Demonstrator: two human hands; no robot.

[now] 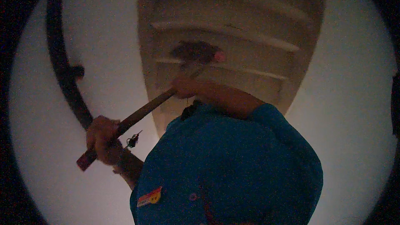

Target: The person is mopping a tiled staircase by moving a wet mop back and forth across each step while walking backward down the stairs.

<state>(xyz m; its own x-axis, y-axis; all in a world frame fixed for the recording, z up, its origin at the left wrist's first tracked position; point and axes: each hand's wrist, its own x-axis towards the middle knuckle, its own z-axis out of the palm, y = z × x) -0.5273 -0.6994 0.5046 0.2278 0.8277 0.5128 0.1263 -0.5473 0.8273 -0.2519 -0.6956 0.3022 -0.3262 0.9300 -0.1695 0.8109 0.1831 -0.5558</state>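
My left hand [104, 140] is closed round a wooden stick [148, 109] near its reddish end, beside the dark handrail [61, 56]. Whether that hand also touches the rail cannot be told. Farther along the same stick, my right hand [186, 87] grips it in front of me. Beyond the right hand lies a blurred, dark, shaggy clump [195, 51] with a pink part [219, 57], in line with the stick and apparently its head. A small dark tangled thing [133, 140] shows beside my left wrist. The picture is dim and grainy.
Light brown stairs [250, 37] run below and ahead, with pale step edges. A pale wall [103, 37] carries the handrail on the left, and another pale wall [353, 68] stands on the right. My teal shirt [231, 159] fills the lower middle.
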